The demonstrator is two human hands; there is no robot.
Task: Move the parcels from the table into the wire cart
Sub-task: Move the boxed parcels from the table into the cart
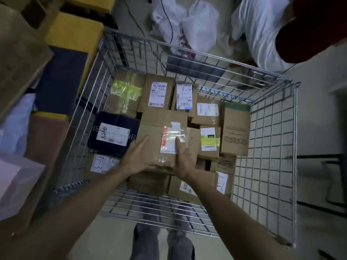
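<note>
Dim storeroom, tiled floor; we reach into the wire cart (272, 139), where the cardboard parcel (155, 136) sits on top of the pile. Left hand (139, 156) lies flat, fingers straight against its near-left side. Right hand (185, 158) clasps the near-right edge, thumb on the taped top. We judge it stiff and fairly light, with slick tape, so we'd hold the bare cardboard sides.

The wire cart (272, 128) is open at the top, where the left hand (137, 154) and right hand (183, 156) reach in; mesh walls bar its four sides. Parcels (161, 94) cover nearly the whole cart floor, edge to edge, with the brown box (157, 132) over the middle and narrow dark gaps just right of it. Stacked boxes (75, 34) crowd the cart's left wall; plastic bags (199, 25) and a person in white (259, 30) lie beyond its far rim.
</note>
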